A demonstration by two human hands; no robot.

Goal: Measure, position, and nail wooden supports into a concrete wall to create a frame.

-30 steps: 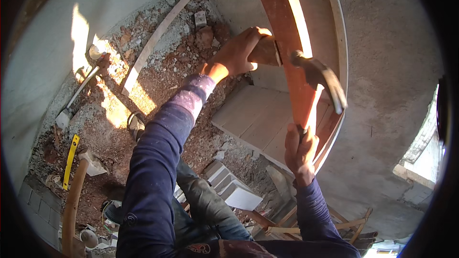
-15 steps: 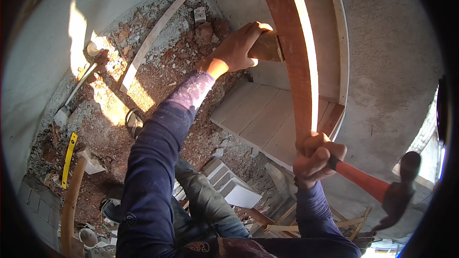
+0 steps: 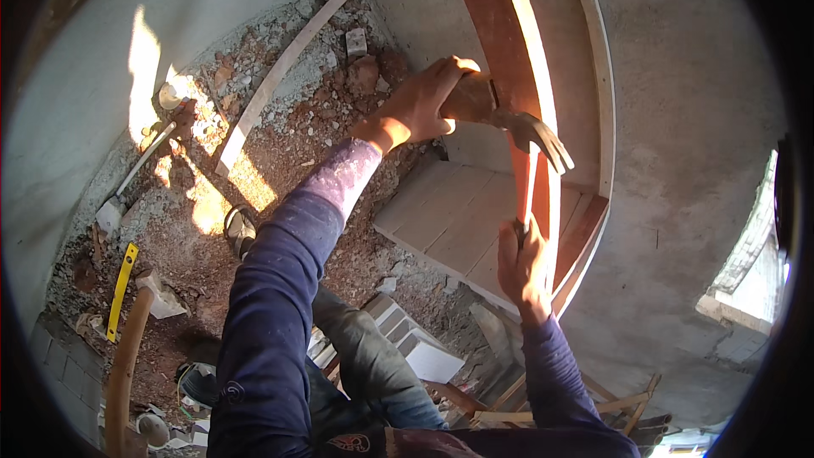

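My left hand (image 3: 414,106) is closed round a short wooden block (image 3: 469,100), its end against the left side of a long reddish-brown board (image 3: 487,8). This board curves down past both hands, with bright sun along its right edge. In my right hand (image 3: 526,267), fingers wrapped round the handle, is a claw hammer (image 3: 538,137). Its head lies across the board beside the block's end, claws toward the right. Whether the hammer's face touches the block, I cannot tell. My right hand partly covers the board's lower part.
Behind the board, a pale curved strip (image 3: 606,93) runs along the concrete wall (image 3: 687,119). Below are grey planks (image 3: 441,203). Rubble ground at left holds a curved wood strip (image 3: 284,68), a yellow level (image 3: 123,293) and a wooden handle (image 3: 127,356). White blocks (image 3: 428,356) lie near my leg.
The hammer has swung from the lower right, where its head pointed away from the board, up and left to the block. My left hand stays on the block.
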